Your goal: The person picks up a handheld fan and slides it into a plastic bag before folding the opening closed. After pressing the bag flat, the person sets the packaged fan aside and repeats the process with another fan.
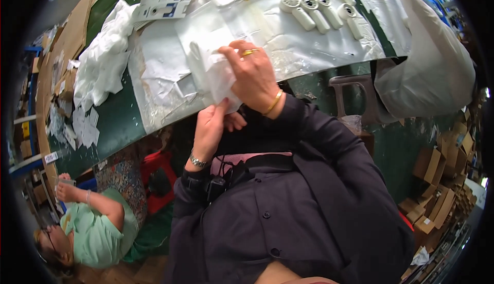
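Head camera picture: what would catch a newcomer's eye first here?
At the middle, the right hand with a gold ring and the left hand with a wristwatch grip a white plastic bag over the table edge. At the top, four white handheld fans lie in a row. At lower left, another person in a green shirt sits nearby.

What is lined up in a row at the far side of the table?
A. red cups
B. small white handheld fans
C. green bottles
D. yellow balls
B: four small white handheld fans lie side by side on the clear plastic sheet, beyond the right hand gripping a white bag.
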Demonstrator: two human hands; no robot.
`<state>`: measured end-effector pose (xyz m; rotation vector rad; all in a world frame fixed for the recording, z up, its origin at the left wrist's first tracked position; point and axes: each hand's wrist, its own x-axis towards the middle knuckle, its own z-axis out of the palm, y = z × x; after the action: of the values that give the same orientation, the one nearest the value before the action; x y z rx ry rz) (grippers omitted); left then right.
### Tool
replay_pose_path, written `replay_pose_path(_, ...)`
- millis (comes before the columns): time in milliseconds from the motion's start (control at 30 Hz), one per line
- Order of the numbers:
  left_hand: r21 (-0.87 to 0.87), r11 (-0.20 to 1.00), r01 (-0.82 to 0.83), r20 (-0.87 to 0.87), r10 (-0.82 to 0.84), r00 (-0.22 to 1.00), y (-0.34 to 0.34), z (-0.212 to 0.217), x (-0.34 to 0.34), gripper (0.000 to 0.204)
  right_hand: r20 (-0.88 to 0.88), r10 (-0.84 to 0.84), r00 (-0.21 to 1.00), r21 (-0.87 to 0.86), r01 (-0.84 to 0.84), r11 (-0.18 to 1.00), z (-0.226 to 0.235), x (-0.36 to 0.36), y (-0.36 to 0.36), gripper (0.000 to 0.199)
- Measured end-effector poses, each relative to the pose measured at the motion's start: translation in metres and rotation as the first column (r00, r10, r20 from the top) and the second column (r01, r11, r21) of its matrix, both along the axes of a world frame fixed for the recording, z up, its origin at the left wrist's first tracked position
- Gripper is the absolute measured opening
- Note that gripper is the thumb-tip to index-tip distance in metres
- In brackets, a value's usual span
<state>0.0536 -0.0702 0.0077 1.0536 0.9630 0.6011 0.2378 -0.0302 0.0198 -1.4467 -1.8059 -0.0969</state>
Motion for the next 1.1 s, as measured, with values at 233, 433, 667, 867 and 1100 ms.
replay_pose_path(233,0.004,1.0,0.005,-0.022,-0.005,1.0,0.004,-0.002,-0.006,0.049,-0.251,-0.038,0.967,-0.294,-0.039,0.955,0.01,0.035,-0.062,0.043)
replay_pose_path(433,-0.029,0.999,0.038,-0.022,-0.038,0.999,0.002,0.002,-0.011,0.046,-0.487,-0.029,0.873,-0.399,-0.193,0.896,-0.001,0.047,-0.086,0.017)
replay_pose_path(667,0.049,0.999,0.004,-0.192,0.006,0.981,-0.002,0.022,-0.015,0.029,-0.603,-0.149,0.783,-0.516,-0.241,0.822,-0.006,0.047,-0.086,0.021)
replay_pose_path(867,0.069,0.996,-0.051,-0.093,0.057,0.994,-0.002,0.006,-0.029,0.027,-0.843,-0.206,0.497,-0.442,-0.42,0.793,-0.012,0.048,-0.085,0.026)
replay_pose_path(1100,-0.13,0.99,-0.058,-0.021,0.056,0.998,-0.002,0.021,-0.027,0.029,-0.556,-0.091,0.826,-0.336,-0.123,0.934,0.006,0.052,-0.105,0.015)
